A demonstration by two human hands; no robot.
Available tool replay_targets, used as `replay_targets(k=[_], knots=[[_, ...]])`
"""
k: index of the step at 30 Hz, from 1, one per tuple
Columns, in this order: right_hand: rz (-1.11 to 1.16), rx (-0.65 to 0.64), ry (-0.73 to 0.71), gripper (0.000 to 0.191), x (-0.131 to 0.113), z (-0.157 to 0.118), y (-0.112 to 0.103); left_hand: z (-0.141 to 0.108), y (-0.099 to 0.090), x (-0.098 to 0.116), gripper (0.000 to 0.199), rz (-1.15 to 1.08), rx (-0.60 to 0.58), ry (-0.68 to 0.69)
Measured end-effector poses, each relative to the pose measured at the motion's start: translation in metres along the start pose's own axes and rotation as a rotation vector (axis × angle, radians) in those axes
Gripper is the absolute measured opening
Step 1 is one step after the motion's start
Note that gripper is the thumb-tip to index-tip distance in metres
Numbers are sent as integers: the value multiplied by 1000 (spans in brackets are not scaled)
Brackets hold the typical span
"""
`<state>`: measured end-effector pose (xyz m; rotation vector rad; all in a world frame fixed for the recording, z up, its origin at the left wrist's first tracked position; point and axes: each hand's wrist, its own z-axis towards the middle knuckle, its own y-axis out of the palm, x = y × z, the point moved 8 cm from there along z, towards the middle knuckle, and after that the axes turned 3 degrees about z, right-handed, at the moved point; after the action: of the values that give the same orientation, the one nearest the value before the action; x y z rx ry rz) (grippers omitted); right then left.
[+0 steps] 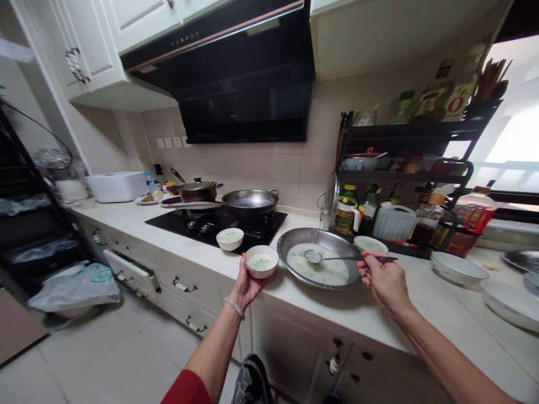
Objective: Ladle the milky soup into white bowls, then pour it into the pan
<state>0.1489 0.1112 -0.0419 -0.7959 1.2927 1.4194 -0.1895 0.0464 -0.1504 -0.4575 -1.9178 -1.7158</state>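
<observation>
My left hand (247, 287) is wrapped round a small white bowl (261, 272) that holds pale soup with green bits. That bowl is just left of a wide metal basin (290, 273) of cloudy white soup. In my right hand (382, 280) is the dark handle of a ladle (314, 257), whose head dips into the soup in the basin. A second small bowl (229, 247), with similar soup inside, sits at the front edge of the cooktop. Behind the basin on the right stands another filled bowl (370, 251), partly hidden by the basin and my right hand.
On the black cooktop (168, 224) are a wok (249, 210) and a lidded pot (197, 191). A black rack (404, 130) with bottles stands at the back right. White bowls (458, 278) line the right counter. An open drawer (131, 274) juts out below left.
</observation>
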Motion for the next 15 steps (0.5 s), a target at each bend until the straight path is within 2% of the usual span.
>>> replay_targets(k=[15], knots=[[6,5,10,50,-5,-2,3,-3,4,1,68,6,12,1]])
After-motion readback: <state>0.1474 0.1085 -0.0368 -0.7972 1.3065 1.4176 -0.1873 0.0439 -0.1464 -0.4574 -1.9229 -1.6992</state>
